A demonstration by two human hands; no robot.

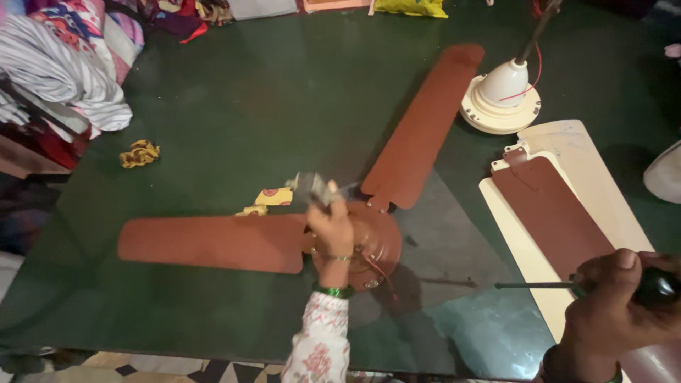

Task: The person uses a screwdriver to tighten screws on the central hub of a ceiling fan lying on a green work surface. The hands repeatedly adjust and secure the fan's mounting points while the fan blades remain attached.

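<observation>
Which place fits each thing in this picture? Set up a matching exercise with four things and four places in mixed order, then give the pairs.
Things:
1. screwdriver
2. white fan motor
3. loose brown blade
4. yellow rag

Places:
A. lying on cream blades at the right
B. alone on the green table, far left
C. in the right hand
D. top right, with a red wire

Pairs: 1-C, 2-D, 3-A, 4-B
</observation>
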